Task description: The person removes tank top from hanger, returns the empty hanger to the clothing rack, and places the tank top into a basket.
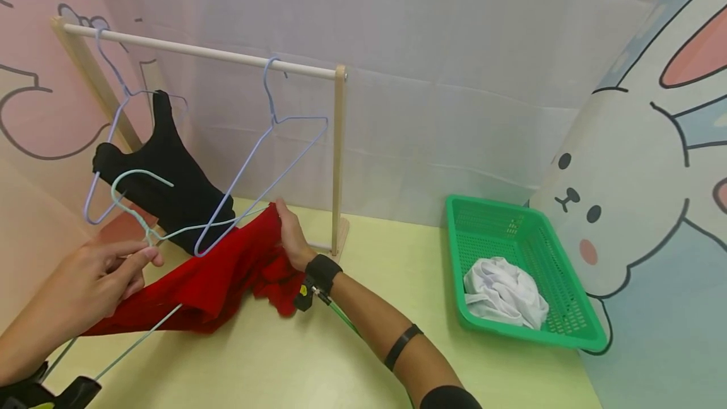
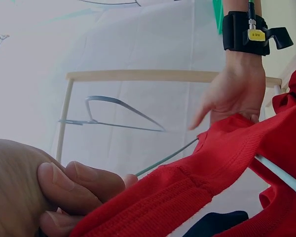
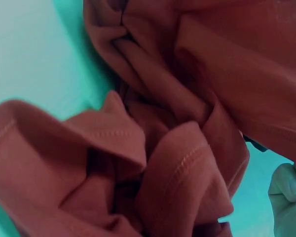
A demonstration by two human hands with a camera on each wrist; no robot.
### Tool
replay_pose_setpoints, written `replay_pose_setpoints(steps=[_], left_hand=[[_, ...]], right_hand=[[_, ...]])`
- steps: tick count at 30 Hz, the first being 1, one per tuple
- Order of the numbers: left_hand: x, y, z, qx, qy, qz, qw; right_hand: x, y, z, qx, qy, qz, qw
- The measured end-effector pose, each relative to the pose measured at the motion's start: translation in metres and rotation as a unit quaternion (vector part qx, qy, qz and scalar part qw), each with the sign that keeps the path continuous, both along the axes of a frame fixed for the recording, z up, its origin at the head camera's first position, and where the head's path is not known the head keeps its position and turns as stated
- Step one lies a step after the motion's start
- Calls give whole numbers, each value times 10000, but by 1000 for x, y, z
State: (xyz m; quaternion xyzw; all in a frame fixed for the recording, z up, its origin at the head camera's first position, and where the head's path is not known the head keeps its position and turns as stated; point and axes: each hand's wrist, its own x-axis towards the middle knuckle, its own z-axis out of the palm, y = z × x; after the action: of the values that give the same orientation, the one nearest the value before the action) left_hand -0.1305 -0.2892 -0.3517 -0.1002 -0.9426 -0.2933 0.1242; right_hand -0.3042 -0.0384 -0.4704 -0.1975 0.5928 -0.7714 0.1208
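Note:
My left hand (image 1: 110, 273) pinches a mint-green hanger (image 1: 149, 232) just below its hook. A red top (image 1: 212, 283) drapes over that hanger, whose lower bar shows beneath the cloth. At the far end of the hanger, my right hand (image 1: 292, 235) holds the top's edge; in the left wrist view its thumb stands apart and its other fingers go behind the red fabric (image 2: 222, 153). Loose red folds (image 3: 177, 173) fill the right wrist view. Close behind hangs a bare lavender hanger (image 1: 272, 120), overlapping the red top in the head view.
A wooden rack with a white rail (image 1: 199, 50) stands at the back left. On it a black tank top (image 1: 170, 169) hangs from another lavender hanger (image 1: 116, 115). To the right, a green basket (image 1: 462, 270) contains a crumpled white cloth (image 1: 505, 292).

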Motion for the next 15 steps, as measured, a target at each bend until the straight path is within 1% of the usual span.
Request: replay_pose_setpoints(steps=[4, 7, 11, 15], left_hand=[[0, 1, -1, 101, -26, -70, 9999], [1, 2, -1, 107, -95, -85, 9999], [1, 3, 0, 166, 31, -145, 9998], [1, 5, 0, 136, 187, -175, 9996]], right_hand=[[0, -4, 0, 101, 3, -654, 9978], [2, -8, 0, -26, -65, -1076, 9942], [6, -14, -1, -287, -223, -1441, 9889], [9, -19, -2, -229, -268, -1949, 9802]])
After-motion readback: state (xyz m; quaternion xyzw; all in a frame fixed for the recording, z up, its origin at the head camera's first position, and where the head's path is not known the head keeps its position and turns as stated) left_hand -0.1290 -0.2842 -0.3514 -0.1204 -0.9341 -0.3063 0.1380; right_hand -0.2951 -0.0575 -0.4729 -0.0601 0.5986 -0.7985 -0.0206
